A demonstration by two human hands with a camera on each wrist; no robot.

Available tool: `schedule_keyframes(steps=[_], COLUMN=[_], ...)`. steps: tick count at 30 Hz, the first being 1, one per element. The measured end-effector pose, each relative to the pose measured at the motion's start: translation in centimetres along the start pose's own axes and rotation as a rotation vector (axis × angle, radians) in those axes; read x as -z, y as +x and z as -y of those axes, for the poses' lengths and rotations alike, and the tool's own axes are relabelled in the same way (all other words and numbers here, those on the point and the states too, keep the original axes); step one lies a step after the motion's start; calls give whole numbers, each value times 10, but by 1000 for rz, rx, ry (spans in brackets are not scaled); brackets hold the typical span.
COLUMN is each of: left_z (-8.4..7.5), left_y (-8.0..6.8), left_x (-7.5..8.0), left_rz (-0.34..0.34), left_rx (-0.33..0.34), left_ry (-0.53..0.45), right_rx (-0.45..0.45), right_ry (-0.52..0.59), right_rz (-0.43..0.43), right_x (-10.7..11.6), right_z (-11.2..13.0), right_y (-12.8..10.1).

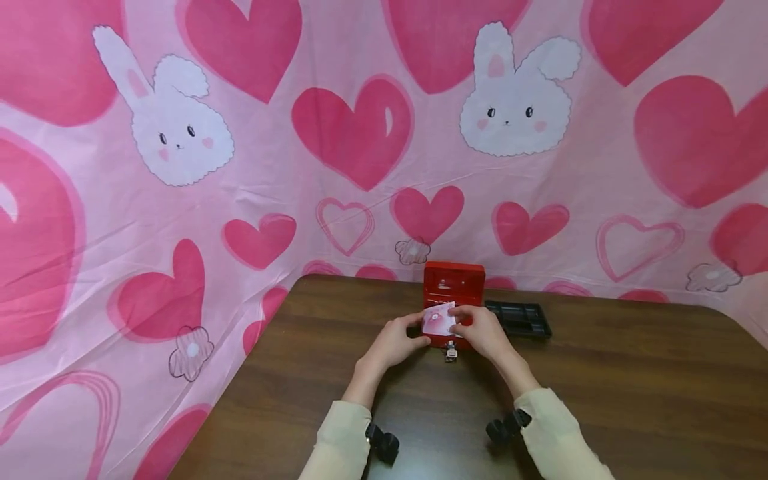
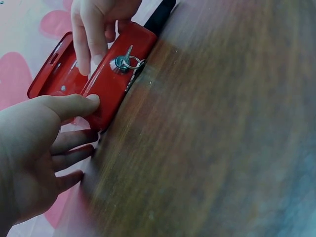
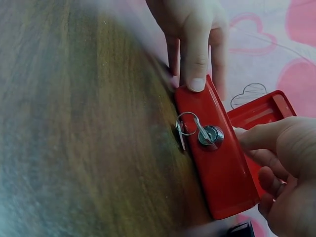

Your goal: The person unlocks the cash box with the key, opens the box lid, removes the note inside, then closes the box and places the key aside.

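The open red box (image 3: 224, 182), keys (image 1: 451, 352) at its lock, has a pink card (image 1: 439, 319) at its mouth, pinched by the right hand (image 1: 485, 331) while the left hand (image 1: 393, 341) grips the box's left end, a black tray (image 1: 517, 319) beside it on the brown worktop (image 1: 630, 380), backed by heart-and-rabbit cloth (image 1: 432, 140).

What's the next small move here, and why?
I'd probably ease the pink card down into the red box: its lid stands open, the right grip holds the card's edge over the opening, and the left grip touches the box's front, perhaps steadying it.
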State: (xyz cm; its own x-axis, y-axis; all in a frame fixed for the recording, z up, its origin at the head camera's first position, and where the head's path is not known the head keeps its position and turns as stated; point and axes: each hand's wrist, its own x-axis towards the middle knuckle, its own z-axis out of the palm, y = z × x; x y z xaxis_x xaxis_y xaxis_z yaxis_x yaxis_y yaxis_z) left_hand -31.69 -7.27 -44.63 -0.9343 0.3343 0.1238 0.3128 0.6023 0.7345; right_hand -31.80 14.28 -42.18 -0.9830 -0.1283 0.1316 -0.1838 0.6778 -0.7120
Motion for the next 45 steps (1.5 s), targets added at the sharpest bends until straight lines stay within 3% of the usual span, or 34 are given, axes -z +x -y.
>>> schedule_keyframes(steps=[30, 45], left_z=[-1, 1], left_y=[-2, 0], left_x=[0, 0], left_rz=[15, 9], left_rx=[37, 11], left_ry=[-13, -17], right_rx=[-2, 139], right_ry=[140, 134], right_rz=[-193, -321], right_x=[16, 31], right_z=[5, 3], right_y=[-23, -37])
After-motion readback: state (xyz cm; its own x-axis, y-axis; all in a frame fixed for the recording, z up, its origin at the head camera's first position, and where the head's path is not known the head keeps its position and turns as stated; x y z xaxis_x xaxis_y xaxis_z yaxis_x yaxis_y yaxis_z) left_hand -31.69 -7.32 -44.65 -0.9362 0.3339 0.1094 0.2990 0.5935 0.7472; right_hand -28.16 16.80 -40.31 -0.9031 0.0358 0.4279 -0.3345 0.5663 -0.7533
